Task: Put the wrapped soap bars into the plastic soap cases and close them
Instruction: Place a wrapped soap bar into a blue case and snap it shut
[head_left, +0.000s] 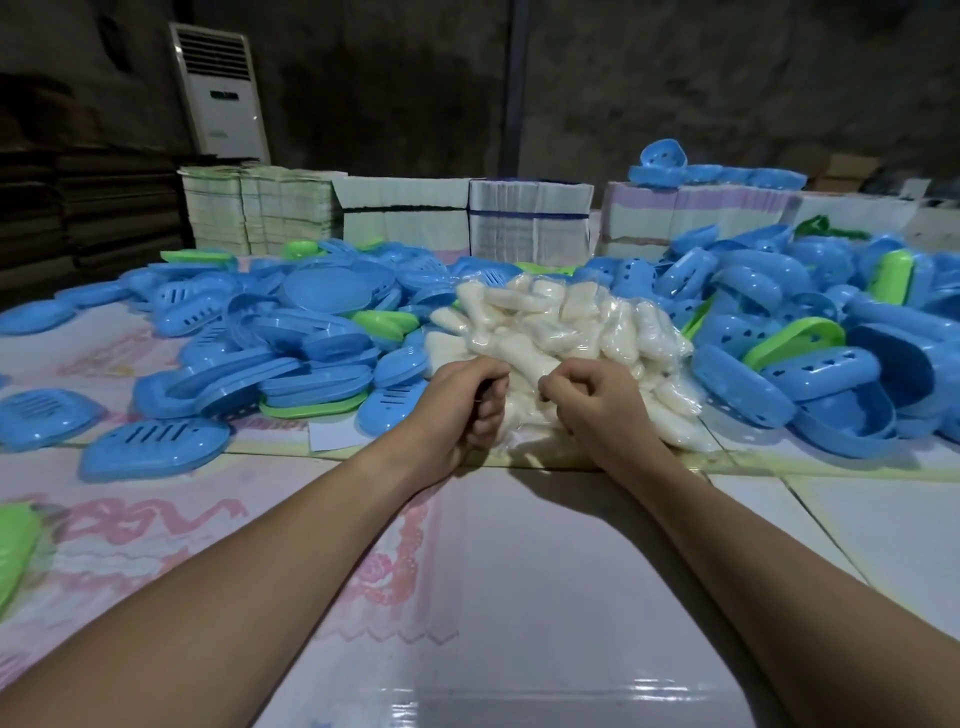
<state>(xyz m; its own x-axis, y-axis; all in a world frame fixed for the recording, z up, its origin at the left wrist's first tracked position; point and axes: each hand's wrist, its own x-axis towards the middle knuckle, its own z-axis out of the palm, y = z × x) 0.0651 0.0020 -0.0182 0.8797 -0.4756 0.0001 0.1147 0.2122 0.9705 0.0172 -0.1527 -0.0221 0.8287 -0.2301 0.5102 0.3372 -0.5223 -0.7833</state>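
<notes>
A clear plastic bag of white wrapped soap bars (571, 322) lies in the middle of the table. My left hand (462, 405) and my right hand (597, 400) are both clenched on the bag's near edge, pinching the clear film side by side. Blue soap case lids (291, 364) are heaped to the left of the bag. Blue case bottoms with holes (810, 364) are heaped to its right. A few green case parts (795, 338) lie mixed in both heaps.
Bundled stacks of flat cartons (530, 218) line the table's far edge. More blue case parts (670, 166) sit on top of the right-hand stack. A white floor air conditioner (221, 91) stands at the back left. Glossy sheets (519, 597) cover the near table.
</notes>
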